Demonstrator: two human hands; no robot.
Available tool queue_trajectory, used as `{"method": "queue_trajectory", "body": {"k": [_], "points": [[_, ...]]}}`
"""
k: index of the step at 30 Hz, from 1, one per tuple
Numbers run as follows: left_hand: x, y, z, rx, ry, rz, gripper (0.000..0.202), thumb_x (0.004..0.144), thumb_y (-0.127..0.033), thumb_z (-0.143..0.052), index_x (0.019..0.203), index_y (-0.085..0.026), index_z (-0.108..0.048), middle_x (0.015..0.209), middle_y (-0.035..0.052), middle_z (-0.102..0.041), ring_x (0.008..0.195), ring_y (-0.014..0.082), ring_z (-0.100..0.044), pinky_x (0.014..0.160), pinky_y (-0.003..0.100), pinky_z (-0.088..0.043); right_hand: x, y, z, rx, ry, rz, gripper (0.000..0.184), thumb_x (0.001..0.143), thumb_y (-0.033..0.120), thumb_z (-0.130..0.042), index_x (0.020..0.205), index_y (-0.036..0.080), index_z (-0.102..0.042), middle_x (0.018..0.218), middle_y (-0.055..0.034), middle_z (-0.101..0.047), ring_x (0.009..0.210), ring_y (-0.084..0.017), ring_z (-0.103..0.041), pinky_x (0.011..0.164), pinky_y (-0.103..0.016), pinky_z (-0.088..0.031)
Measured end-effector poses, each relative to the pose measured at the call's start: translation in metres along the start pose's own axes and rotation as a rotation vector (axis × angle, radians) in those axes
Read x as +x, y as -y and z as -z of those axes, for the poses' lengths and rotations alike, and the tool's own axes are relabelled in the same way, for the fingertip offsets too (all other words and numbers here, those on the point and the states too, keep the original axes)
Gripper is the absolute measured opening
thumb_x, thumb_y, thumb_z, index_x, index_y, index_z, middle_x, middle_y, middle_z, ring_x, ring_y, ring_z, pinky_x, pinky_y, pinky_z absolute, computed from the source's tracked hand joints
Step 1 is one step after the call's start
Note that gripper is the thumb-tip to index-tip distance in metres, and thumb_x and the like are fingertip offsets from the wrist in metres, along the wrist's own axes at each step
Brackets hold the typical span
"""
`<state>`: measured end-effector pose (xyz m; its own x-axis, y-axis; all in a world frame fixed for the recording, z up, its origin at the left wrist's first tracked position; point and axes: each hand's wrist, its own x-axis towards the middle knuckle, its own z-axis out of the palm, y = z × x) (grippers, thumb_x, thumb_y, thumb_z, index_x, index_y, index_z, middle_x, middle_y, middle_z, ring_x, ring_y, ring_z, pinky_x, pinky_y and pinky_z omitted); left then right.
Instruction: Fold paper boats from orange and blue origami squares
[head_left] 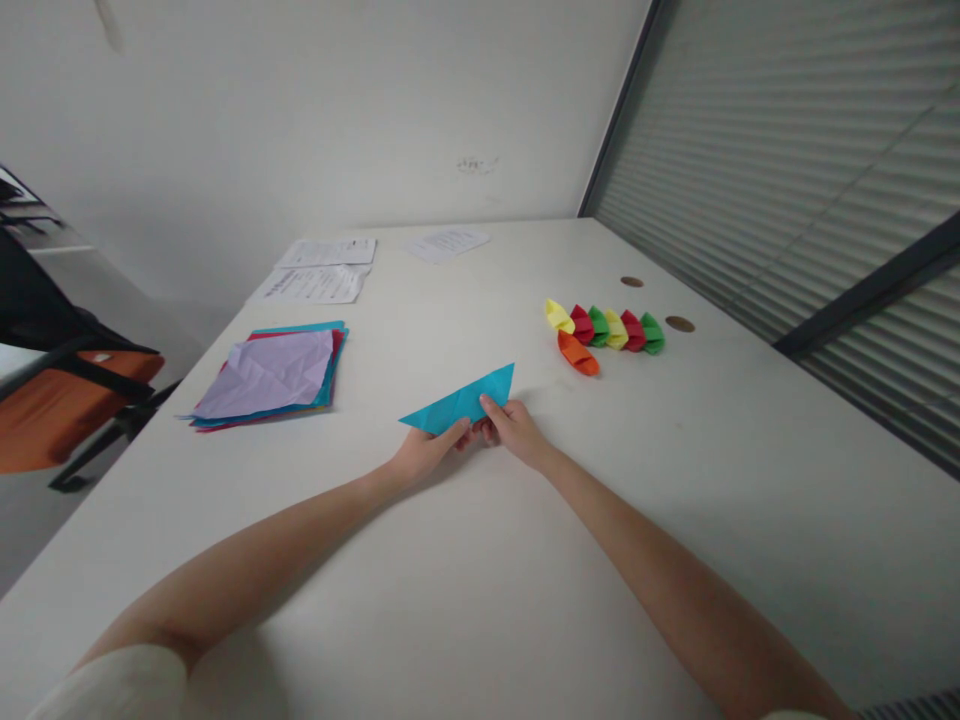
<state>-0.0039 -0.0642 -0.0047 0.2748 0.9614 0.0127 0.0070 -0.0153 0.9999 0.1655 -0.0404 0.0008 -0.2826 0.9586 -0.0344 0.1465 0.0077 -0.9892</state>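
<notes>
A blue paper folded into a long triangle (459, 400) lies on the white table (525, 560). My left hand (424, 455) pinches its near edge with curled fingers. My right hand (510, 425) meets the left one at the same edge, fingers pressed down on the paper. Both hands touch at the fingertips.
A stack of coloured paper sheets (271, 375), a lilac one on top, lies to the left. A row of small folded paper pieces in yellow, red, green and orange (604, 332) sits to the right. Printed sheets (322, 272) lie at the back. An orange chair (52, 400) stands left of the table. Blinds run along the right.
</notes>
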Motion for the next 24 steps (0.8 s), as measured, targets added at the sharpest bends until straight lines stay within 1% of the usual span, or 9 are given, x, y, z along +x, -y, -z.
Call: {"method": "queue_trajectory", "body": {"k": [4, 8, 12, 17, 24], "points": [[-0.0001, 0.0001, -0.0001, 0.004, -0.008, 0.009, 0.048, 0.076, -0.063, -0.063, 0.070, -0.016, -0.062, 0.066, 0.0029, -0.062, 0.061, 0.0136, -0.055, 0.064, 0.029, -0.049, 0.0017, -0.0030, -0.0005, 0.006, -0.004, -0.004, 0.072, 0.070, 0.085, -0.045, 0.045, 0.018, -0.054, 0.043, -0.0014, -0.051, 0.041, -0.009, -0.042, 0.046, -0.026, -0.031], [-0.0002, 0.0003, -0.0007, 0.003, -0.023, 0.004, 0.047, 0.076, -0.062, -0.064, 0.070, -0.015, -0.062, 0.066, 0.0034, -0.063, 0.061, 0.0138, -0.056, 0.065, 0.030, -0.050, 0.0025, -0.0052, -0.0006, 0.019, 0.004, -0.005, 0.072, 0.071, 0.084, -0.045, 0.045, 0.018, -0.053, 0.044, -0.0019, -0.052, 0.041, -0.009, -0.042, 0.045, -0.025, -0.031], [-0.0008, -0.0009, -0.0009, -0.008, -0.003, 0.002, 0.047, 0.077, -0.062, -0.063, 0.071, -0.015, -0.061, 0.067, 0.0036, -0.062, 0.062, 0.0139, -0.055, 0.066, 0.029, -0.050, 0.0014, -0.0044, 0.0000, 0.014, 0.006, -0.002, 0.071, 0.072, 0.083, -0.045, 0.044, 0.018, -0.052, 0.045, -0.0019, -0.053, 0.042, -0.009, -0.042, 0.046, -0.025, -0.032], [-0.0008, -0.0011, 0.0001, -0.006, -0.005, 0.004, 0.046, 0.078, -0.060, -0.063, 0.072, -0.015, -0.062, 0.067, 0.0031, -0.062, 0.062, 0.0134, -0.055, 0.065, 0.029, -0.049, 0.0016, -0.0047, -0.0001, 0.008, 0.010, 0.004, 0.071, 0.073, 0.082, -0.045, 0.044, 0.018, -0.052, 0.045, -0.0024, -0.053, 0.042, -0.009, -0.042, 0.047, -0.026, -0.032], [-0.0007, -0.0001, -0.0005, -0.014, -0.005, 0.020, 0.045, 0.077, -0.060, -0.064, 0.071, -0.015, -0.061, 0.067, 0.0031, -0.062, 0.061, 0.0136, -0.055, 0.064, 0.029, -0.049, 0.0015, -0.0045, -0.0003, 0.021, 0.004, -0.007, 0.072, 0.071, 0.084, -0.046, 0.044, 0.018, -0.053, 0.045, -0.0020, -0.053, 0.042, -0.009, -0.043, 0.047, -0.026, -0.031]]}}
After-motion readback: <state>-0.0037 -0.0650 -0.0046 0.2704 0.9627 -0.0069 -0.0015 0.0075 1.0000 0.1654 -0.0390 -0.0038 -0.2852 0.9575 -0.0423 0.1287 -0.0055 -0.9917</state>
